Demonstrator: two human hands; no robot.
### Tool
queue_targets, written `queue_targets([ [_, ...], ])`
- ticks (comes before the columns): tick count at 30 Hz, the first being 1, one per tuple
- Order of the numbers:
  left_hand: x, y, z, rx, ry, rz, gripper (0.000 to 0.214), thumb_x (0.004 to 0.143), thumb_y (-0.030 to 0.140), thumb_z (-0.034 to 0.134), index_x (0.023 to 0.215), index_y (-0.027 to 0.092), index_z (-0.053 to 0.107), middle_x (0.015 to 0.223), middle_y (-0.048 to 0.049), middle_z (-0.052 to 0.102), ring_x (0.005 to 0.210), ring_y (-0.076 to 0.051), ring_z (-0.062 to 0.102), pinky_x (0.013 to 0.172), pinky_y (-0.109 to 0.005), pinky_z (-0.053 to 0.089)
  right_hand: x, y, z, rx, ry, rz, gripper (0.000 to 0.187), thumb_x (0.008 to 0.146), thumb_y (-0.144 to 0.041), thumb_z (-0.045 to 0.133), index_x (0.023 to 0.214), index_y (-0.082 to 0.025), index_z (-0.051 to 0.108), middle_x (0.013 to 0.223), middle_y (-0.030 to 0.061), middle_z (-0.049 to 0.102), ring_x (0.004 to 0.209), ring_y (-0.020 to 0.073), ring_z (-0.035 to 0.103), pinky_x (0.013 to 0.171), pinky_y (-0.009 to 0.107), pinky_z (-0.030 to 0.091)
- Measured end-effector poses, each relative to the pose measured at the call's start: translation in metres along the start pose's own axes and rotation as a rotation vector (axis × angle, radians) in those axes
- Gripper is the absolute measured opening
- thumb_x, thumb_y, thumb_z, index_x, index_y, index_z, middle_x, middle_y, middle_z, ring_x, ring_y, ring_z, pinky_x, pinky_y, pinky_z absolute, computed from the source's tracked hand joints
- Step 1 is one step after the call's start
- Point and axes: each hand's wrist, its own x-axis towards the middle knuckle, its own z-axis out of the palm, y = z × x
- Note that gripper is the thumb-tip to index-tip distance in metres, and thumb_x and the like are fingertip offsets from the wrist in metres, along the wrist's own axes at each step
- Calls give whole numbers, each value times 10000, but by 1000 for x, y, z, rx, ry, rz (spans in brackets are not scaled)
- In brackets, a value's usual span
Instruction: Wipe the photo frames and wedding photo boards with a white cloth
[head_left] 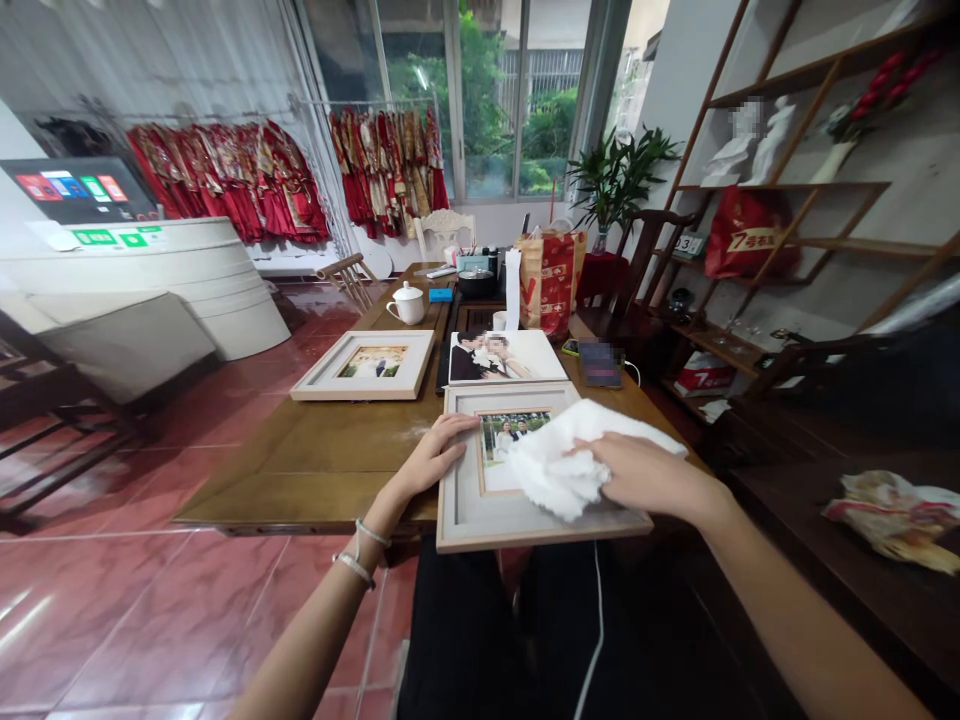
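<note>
A picture frame (469, 515) with a pale wooden edge and wide light mat lies at the table's near edge, overhanging it slightly. Its small photo of two people is partly covered by a white cloth (562, 465). My right hand (630, 475) is closed on the cloth and presses it against the right half of the frame. On the frame's left edge rests my left hand (439, 450), fingers stretched out over the rim. Just behind lies a wedding photo panel (517, 360). Another framed picture (322, 383) lies to the left on the table.
Behind the frames are a white lidded mug (407, 303), a red and tan paper bag (551, 280) and a small blue box (441, 295). A phone (600, 363) on a white cable (592, 630) lies at the right. Wooden shelves (840, 240) stand to the right.
</note>
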Motion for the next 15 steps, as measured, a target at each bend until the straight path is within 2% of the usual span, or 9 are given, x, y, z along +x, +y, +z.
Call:
queue_targets([
  [2, 0, 0, 0, 8, 7, 4, 362, 881, 215, 455, 1236, 209, 530, 1246, -86, 555, 1182, -243, 432, 1047, -451, 298, 13, 10, -6, -97, 109, 121, 391, 676, -63, 498, 981, -208, 695, 978, 81, 707, 951, 268, 632, 771, 301, 452],
  [4, 1, 0, -1, 14, 13, 0, 356, 878, 214, 458, 1225, 207, 539, 1234, -87, 563, 1175, -242, 440, 1044, -446, 303, 33, 14, -10, -86, 321, 173, 461, 676, -58, 481, 1070, -211, 664, 1025, 85, 697, 989, 284, 620, 771, 315, 459],
  [6, 0, 1, -1, 13, 13, -3, 350, 876, 217, 460, 1214, 196, 550, 1222, -92, 570, 1168, -241, 448, 1041, -437, 310, 58, 9, -10, -1, 541, 82, 546, 671, -42, 475, 1173, -212, 608, 1136, 71, 660, 1095, 272, 570, 852, 323, 450],
  [7, 0, 1, -1, 11, 12, -4, 347, 875, 220, 461, 1207, 189, 557, 1215, -94, 574, 1164, -242, 452, 1039, -433, 314, 72, 4, -8, 35, 601, -13, 592, 656, -24, 478, 1207, -209, 583, 1190, 61, 634, 1157, 260, 529, 915, 332, 424],
  [8, 0, 1, -1, 11, 10, -9, 346, 873, 224, 462, 1202, 183, 561, 1208, -95, 579, 1158, -243, 458, 1037, -430, 319, 86, -3, -5, 56, 618, -121, 629, 638, -6, 482, 1227, -209, 567, 1232, 52, 607, 1211, 249, 482, 978, 350, 384],
  [10, -1, 0, 0, 19, 14, -39, 346, 866, 230, 468, 1193, 177, 570, 1210, -95, 580, 1162, -252, 460, 1039, -433, 317, 112, -18, 4, 47, 548, -314, 673, 612, 17, 490, 1238, -223, 556, 1275, 40, 574, 1282, 241, 398, 1065, 420, 280],
  [12, -1, -2, 1, 34, 22, -90, 345, 862, 233, 467, 1181, 171, 580, 1216, -96, 581, 1175, -267, 457, 1046, -445, 306, 134, -30, 14, 38, 446, -374, 649, 640, 7, 497, 1237, -242, 552, 1289, 33, 562, 1312, 236, 351, 1087, 469, 219],
  [15, -2, -5, 3, 42, 32, -140, 352, 854, 227, 460, 1177, 157, 582, 1214, -100, 587, 1178, -286, 463, 1051, -461, 295, 153, -36, 26, 28, 333, -359, 593, 658, -3, 500, 1197, -239, 581, 1228, 42, 611, 1298, 223, 376, 1089, 455, 214],
])
